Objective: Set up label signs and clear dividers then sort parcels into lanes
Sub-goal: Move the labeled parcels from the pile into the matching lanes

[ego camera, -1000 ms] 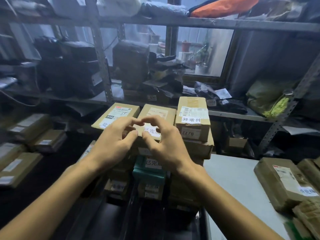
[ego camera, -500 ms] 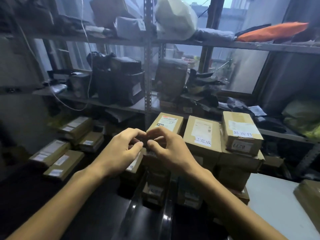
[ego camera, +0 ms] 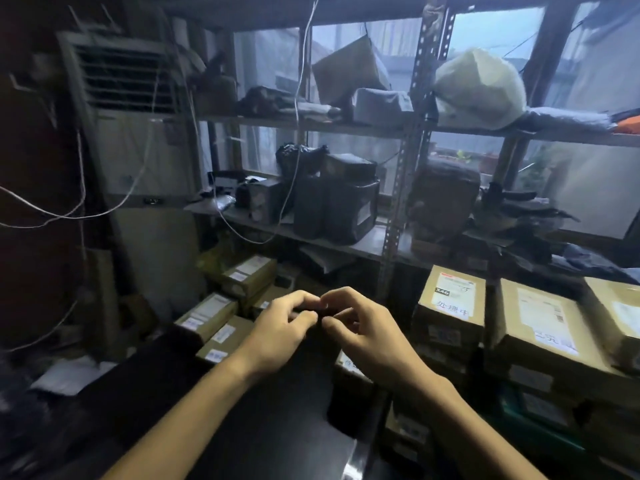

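Observation:
My left hand and my right hand meet fingertip to fingertip at the centre of the view, above a dark surface. Their fingers are curled and together pinch a small dark thing; what it is cannot be made out. To the right stand stacks of cardboard parcels. The nearest top box carries a white label sign, and so does the one beside it. A third labelled box is cut off by the right edge.
More taped parcels lie low on the left, behind the dark surface. A metal shelf rack with dark bags and boxes fills the back. A tall air-conditioner unit stands at the left, with loose cables hanging in front of it.
The view has swung left and upward, so the labelled box stacks now sit at the right. Both hands have stayed joined at the fingertips and moved left off the boxes.

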{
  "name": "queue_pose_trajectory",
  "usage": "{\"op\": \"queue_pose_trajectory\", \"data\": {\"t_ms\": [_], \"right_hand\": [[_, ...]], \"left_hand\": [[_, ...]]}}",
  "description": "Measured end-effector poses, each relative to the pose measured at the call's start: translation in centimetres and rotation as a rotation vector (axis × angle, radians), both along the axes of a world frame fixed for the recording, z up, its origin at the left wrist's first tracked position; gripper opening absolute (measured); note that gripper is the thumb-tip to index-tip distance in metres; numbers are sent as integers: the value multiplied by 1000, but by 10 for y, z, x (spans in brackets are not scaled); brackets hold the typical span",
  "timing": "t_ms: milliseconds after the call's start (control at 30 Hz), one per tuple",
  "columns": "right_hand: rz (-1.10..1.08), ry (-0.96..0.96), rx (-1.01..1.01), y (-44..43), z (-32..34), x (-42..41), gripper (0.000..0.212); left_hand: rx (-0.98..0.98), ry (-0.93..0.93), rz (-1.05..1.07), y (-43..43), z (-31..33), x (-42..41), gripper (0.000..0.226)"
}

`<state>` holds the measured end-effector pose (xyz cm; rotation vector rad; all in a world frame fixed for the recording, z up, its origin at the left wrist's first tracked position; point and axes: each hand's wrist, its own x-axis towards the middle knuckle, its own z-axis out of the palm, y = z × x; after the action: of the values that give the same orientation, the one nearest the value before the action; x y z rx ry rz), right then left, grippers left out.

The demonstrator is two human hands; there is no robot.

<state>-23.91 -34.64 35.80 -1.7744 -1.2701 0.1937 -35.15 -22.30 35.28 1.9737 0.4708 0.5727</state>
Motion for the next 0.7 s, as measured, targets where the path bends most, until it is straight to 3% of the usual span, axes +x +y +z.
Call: {"op": "queue_pose_trajectory", "data": {"t_ms": [433, 700], "right_hand": [[20, 89, -114, 135, -87, -6, 17], [-57, 346, -107, 263, -153, 13, 17]], "left_hand": [[-209, 36, 184, 147, -89, -39, 29], [-300, 170, 225, 276, -142, -24, 28]]}}
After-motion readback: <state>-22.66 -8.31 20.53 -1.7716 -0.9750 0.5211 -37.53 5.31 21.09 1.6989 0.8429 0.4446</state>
